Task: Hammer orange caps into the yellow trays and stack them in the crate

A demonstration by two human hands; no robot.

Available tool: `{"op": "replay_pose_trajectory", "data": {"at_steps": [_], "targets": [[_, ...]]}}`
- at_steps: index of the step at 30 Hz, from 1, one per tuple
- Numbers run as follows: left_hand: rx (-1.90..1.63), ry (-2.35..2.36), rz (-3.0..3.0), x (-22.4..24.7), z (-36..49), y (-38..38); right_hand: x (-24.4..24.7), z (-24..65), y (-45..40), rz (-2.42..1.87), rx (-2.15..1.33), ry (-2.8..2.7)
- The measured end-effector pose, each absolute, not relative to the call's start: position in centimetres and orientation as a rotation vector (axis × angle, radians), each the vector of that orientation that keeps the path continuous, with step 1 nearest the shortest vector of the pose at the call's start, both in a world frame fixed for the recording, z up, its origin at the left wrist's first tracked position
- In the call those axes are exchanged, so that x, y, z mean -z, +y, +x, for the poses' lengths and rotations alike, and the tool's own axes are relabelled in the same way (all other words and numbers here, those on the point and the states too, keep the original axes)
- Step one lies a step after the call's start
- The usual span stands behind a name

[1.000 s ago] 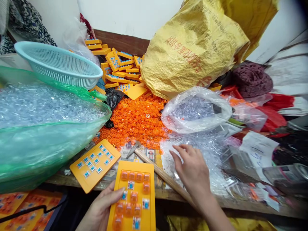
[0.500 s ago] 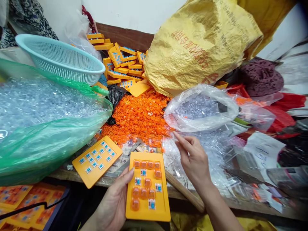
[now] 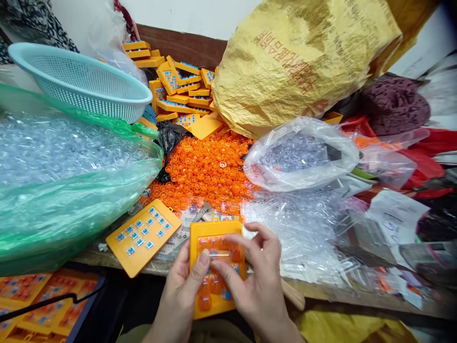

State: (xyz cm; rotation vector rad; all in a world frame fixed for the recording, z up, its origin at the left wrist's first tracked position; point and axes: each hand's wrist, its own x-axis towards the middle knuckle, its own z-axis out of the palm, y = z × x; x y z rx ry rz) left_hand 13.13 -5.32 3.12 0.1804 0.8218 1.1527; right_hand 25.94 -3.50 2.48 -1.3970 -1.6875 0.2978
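Note:
My left hand (image 3: 183, 281) grips an orange plastic panel (image 3: 196, 312) by its left side, thumb over the face. Square translucent orange caps (image 3: 204, 301) sit on several of its blue-centred switches; other switches show bare. Over the panel's upper middle, my right hand (image 3: 253, 271) holds a long clear plastic cap (image 3: 220, 254) between thumb and forefinger, and my left thumb tip is beside it. Part of the panel's right side is hidden by my right hand. A second orange panel (image 3: 144, 238), its switches uncapped, lies tilted on the table to the left.
Loose orange caps (image 3: 210, 166) are heaped behind the panel. A green bag (image 3: 89, 200) of clear pieces stands left, a white bag (image 3: 303, 178) right. Behind are a blue basket (image 3: 89, 90), stacked panels (image 3: 178, 102) and a yellow sack (image 3: 285, 71). A wooden handle (image 3: 293, 295) lies at the table edge.
My right hand has moved left from beside the white bag onto the panel, bringing the clear cap. My left thumb has shifted further over the panel's face.

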Motion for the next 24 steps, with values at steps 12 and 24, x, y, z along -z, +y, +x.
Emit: {"op": "replay_pose_trajectory", "data": {"at_steps": [12,24], "targets": [[-1.223,1.141,0.446,-2.0,13.6,-5.7,-2.1,25.0,-3.6,-1.197,-1.581,-0.838],[-1.119,0.913,-0.006,-3.1,12.0,-4.7,-2.2,34.4,9.0,-1.888,-0.025,-2.111]]}}
